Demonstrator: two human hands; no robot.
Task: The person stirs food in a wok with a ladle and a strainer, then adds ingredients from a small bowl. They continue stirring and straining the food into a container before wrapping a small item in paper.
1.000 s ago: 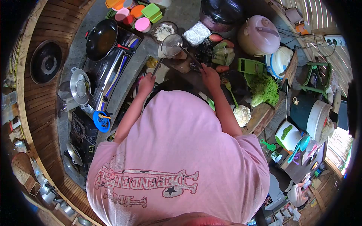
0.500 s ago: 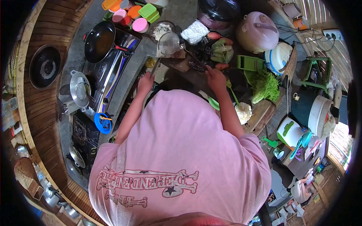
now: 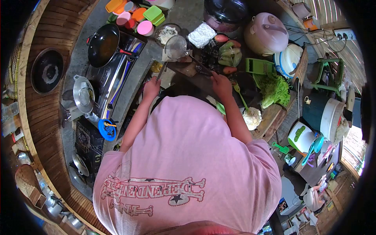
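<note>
My left hand [image 3: 151,89] is closed on the thin handle of a round mesh strainer [image 3: 175,47]. The strainer's bowl is beyond my hands, just right of and below a bowl of white powder [image 3: 167,33]. My right hand [image 3: 222,85] is closed on the near end of a long, dark, thin utensil [image 3: 200,63], whose far end reaches toward the strainer; its exact kind is unclear. A dark wooden board [image 3: 182,69] lies between and beyond my hands. A light green spatula [image 3: 239,94] and a white cauliflower [image 3: 252,118] are right of my right hand.
On the left, a black wok [image 3: 103,45] sits on a stove [image 3: 117,74], near a metal pot [image 3: 83,94] and blue bowl [image 3: 107,129]. Beyond are colourful containers [image 3: 145,28] and a foil packet [image 3: 201,35]. On the right are lettuce [image 3: 275,91], a green slicer [image 3: 258,66] and a rice cooker [image 3: 267,34].
The strainer has shifted slightly toward me. My right hand has moved a little to the left and toward me, while my left hand has barely moved.
</note>
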